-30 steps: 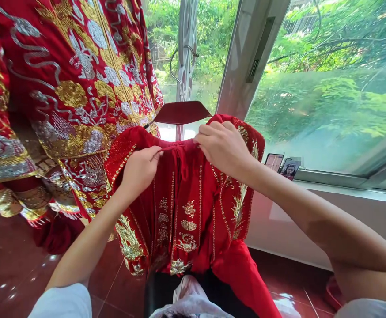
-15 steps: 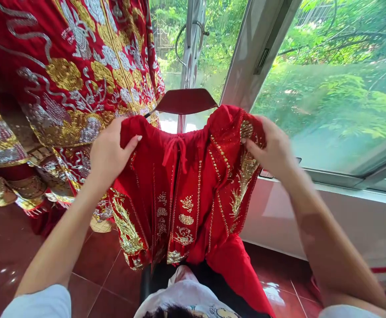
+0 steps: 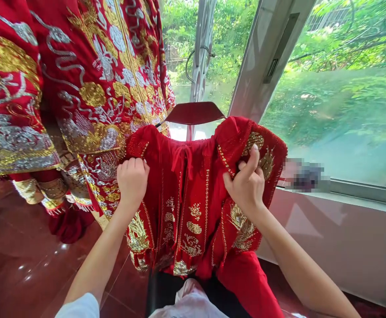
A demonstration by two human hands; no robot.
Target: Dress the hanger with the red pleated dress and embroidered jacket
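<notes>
A red costume jacket point(image 3: 199, 176) with gold sequin embroidery and bead lines hangs on a dark red hanger point(image 3: 194, 112), its neck cord tied in a bow point(image 3: 183, 154). My left hand point(image 3: 132, 181) is closed in a fist on the fabric below the left-side shoulder. My right hand point(image 3: 247, 181) is at the other shoulder panel, index finger pointing up and the other fingers curled into the cloth. The jacket's lower edge hangs above my lap, near plain red cloth point(image 3: 249, 278).
Larger red costumes point(image 3: 96, 92) with gold and silver embroidery hang at the left. A metal pole point(image 3: 201, 53) carries the hanger's hook before the windows point(image 3: 338, 110). A sill point(image 3: 361, 196) and white wall point(image 3: 328, 234) stand at right, above dark red floor tiles point(image 3: 47, 265).
Both hands have moved down from the shoulder tops onto the jacket's front. The right-side shoulder panel is spread wider. The view has shifted, so the costumes and hanger sit further right.
</notes>
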